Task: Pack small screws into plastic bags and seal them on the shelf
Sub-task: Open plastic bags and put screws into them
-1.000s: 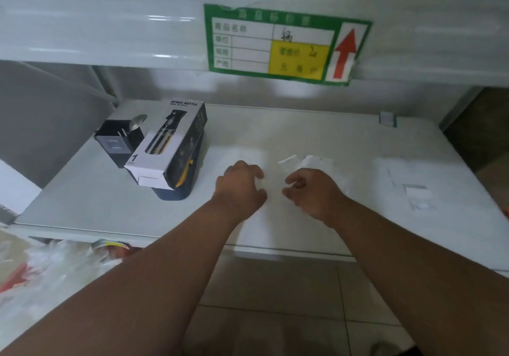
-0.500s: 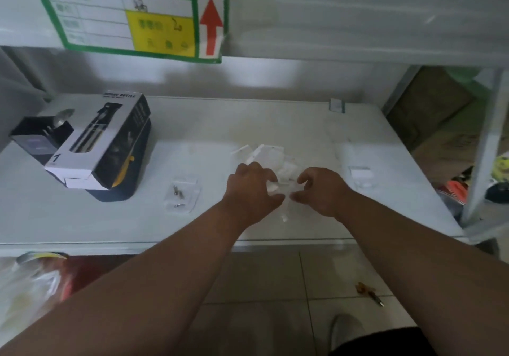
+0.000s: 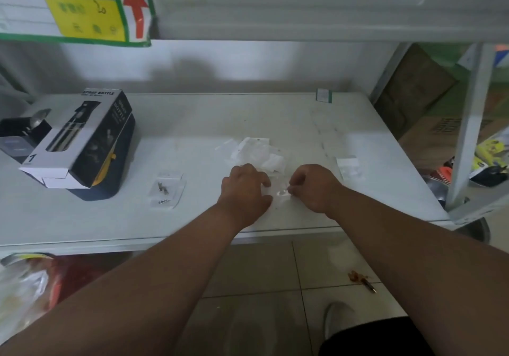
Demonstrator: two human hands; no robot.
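We have both hands down on the shelf, working a small clear bag that lies between them near the front edge. Our left hand rests over the bag's left side with the fingers curled down onto it; whether they pinch the plastic or only press it we cannot tell, since the fingertips are hidden. Our right hand pinches the bag's right edge between thumb and forefinger — something small and pale shows at that pinch, too blurred to call a screw.

We judge this to be the filling or sealing of one bag; the mouth of the bag is not clear enough to say which. A filled bag with a few screws inside lies apart to the left, and a loose pile of empty bags sits just behind our hands.

The next move calls for a steady hold from the left while the right runs along the strip — pressing evenly, so the thin plastic neither slips nor spills its contents.
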